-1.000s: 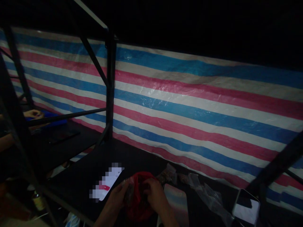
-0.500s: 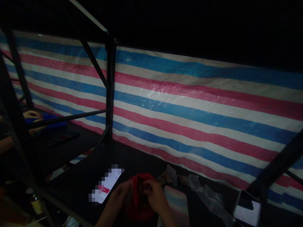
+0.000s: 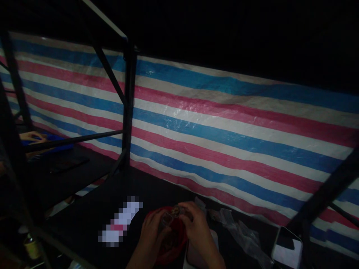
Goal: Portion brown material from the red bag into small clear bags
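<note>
Both hands are over a red container (image 3: 182,239) at the bottom centre. My left hand (image 3: 153,229) is closed on a small clear plastic piece (image 3: 166,218). My right hand (image 3: 195,220) pinches a small brownish item (image 3: 176,211), close to the clear piece. The details of that item are too dim to tell. Dark contents show inside the red container below the fingers. A light-coloured flat case (image 3: 214,239) lies partly under my right forearm.
A lit phone-like slab (image 3: 122,220) lies left, another device (image 3: 287,248) right. Clear plastic bags (image 3: 241,231) lie between. Black frame posts (image 3: 128,108) stand before a striped sheet (image 3: 224,130). Another person's hand (image 3: 35,136) is at far left, near blue material (image 3: 60,144).
My right hand has come up out of the red container with a small item in its fingers. My left hand has moved inward over the container with the clear piece.
</note>
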A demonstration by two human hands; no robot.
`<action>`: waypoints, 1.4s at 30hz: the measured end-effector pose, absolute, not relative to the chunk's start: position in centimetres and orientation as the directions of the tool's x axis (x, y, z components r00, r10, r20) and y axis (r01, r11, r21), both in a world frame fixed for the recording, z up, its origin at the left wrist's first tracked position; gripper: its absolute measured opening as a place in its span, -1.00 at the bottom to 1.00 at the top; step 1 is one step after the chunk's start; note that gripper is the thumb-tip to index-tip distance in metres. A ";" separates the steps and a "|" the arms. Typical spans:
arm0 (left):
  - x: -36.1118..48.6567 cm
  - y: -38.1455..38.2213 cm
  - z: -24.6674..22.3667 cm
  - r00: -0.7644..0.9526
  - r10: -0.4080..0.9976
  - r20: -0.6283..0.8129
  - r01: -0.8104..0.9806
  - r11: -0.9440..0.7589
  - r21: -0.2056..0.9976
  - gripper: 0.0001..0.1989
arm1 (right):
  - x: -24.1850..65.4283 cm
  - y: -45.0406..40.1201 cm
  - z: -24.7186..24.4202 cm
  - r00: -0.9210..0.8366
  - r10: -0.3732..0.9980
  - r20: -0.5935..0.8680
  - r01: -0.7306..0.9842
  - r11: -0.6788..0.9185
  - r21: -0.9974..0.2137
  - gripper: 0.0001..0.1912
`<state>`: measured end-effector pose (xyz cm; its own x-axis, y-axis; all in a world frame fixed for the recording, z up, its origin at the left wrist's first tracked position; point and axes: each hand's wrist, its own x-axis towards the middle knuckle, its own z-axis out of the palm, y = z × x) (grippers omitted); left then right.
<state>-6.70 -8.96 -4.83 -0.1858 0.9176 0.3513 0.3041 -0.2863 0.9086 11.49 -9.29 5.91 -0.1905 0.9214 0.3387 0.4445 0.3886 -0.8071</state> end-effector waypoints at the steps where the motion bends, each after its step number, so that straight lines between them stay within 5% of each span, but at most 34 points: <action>1: -6.2 -8.8 -4.9 -0.173 0.917 0.361 0.306 -0.298 0.904 -0.58 | 11.4 -9.7 6.6 -0.213 0.911 0.353 0.466 0.412 -0.783 -0.53; 14: -5.2 -8.7 -4.3 -0.123 0.940 0.318 0.286 -0.274 0.918 -0.58 | 10.5 -10.7 7.7 -0.301 0.900 0.315 0.660 0.435 -0.612 -0.44; 33: -5.0 -9.1 -5.2 -0.152 0.959 0.237 0.202 -0.205 0.958 -0.51 | 10.4 -10.2 5.9 -0.295 0.888 0.354 0.671 0.456 -0.584 -0.40; 42: -5.5 -9.4 -4.2 -0.178 0.967 0.182 0.152 -0.155 0.976 -0.48 | 10.8 -10.0 5.2 -0.166 0.898 0.407 0.608 0.418 -0.675 -0.50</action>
